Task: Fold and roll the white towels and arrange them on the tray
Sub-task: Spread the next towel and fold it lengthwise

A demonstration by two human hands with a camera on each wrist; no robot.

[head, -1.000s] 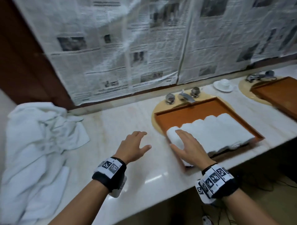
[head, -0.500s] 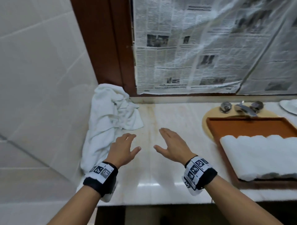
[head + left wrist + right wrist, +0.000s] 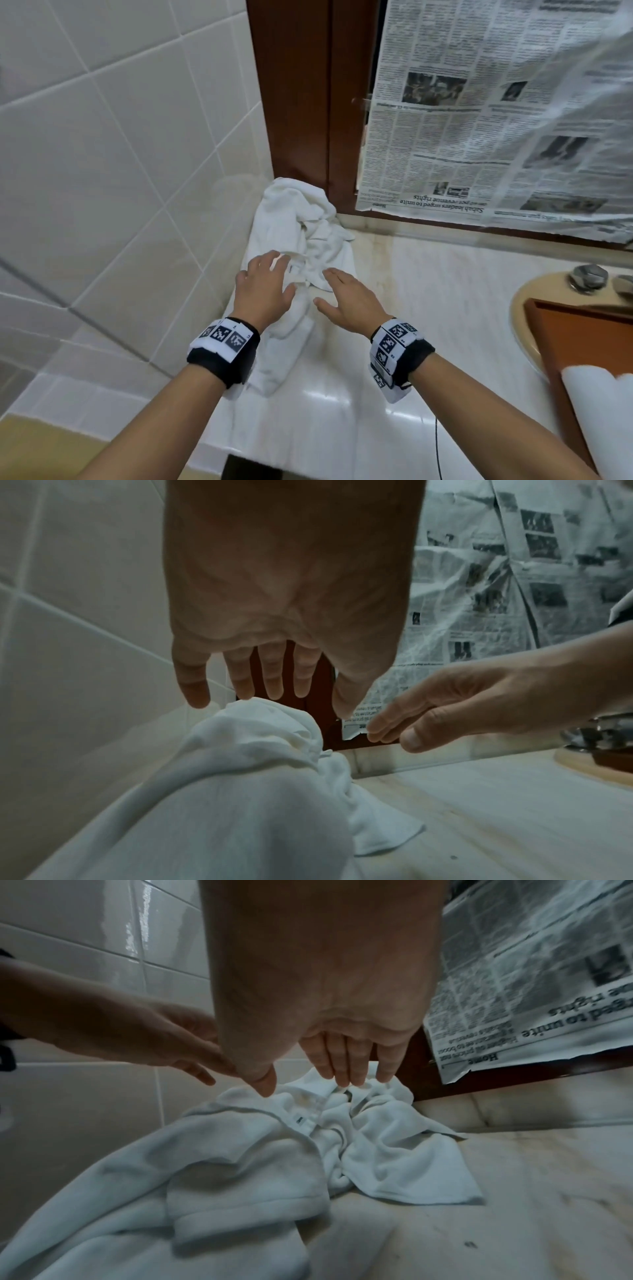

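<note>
Head view: crumpled white towels point(image 3: 301, 226)

Newspaper point(image 3: 496, 113), upside down: "leaders urged to unite", "Home".

So a second ago the right hand point(image 3: 347, 301) was resting on the rolled towels point(image 3: 603, 404) in the tray point(image 3: 561, 329); now both hands have swung over, left hand point(image 3: 263, 291) too, fingers spread above the crumpled towel pile point(image 3: 305, 233) in the counter's corner, not gripping it yet.
</note>
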